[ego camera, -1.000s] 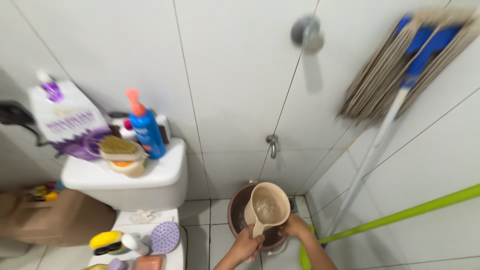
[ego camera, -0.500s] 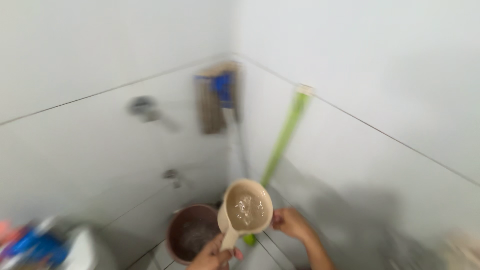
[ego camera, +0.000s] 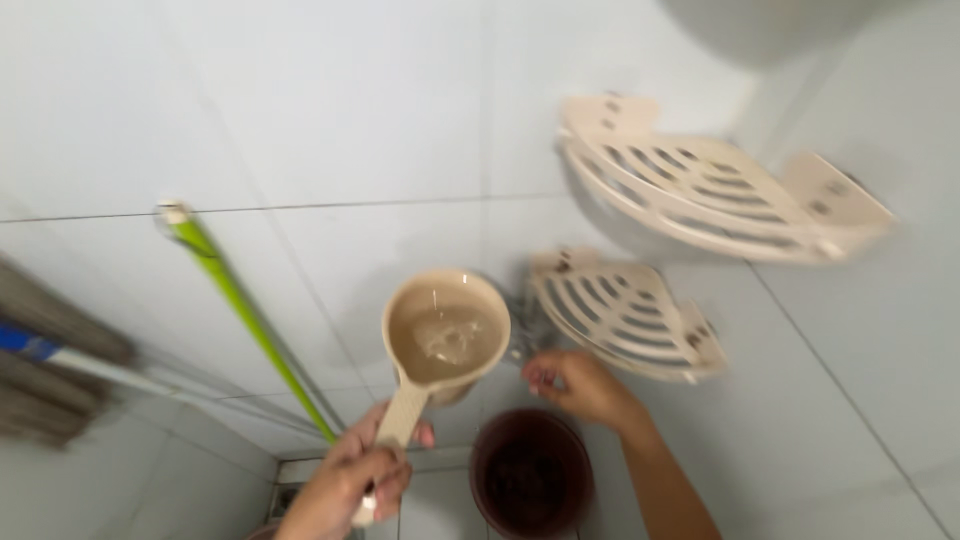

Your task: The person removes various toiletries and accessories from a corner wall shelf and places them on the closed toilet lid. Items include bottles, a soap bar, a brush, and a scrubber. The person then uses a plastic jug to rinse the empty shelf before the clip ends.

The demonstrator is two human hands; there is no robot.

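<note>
Water fills the beige plastic dipper (ego camera: 445, 335), a round scoop with a ribbed handle, raised before the white tiled wall above the dark brown bucket (ego camera: 531, 485). Left hand (ego camera: 345, 488) clamps its handle; right hand (ego camera: 580, 387) hovers beside it, fingers loosely curled.

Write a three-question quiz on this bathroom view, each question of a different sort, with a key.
1. True or false: the beige water dipper held by the left hand is empty.
2. Which is nearest the right hand?
A. the green pole
B. the lower corner shelf
C. the broom
3. What stands on the floor below the hands?

Key
1. False: water shows in it.
2. B.
3. A dark brown bucket.
</note>
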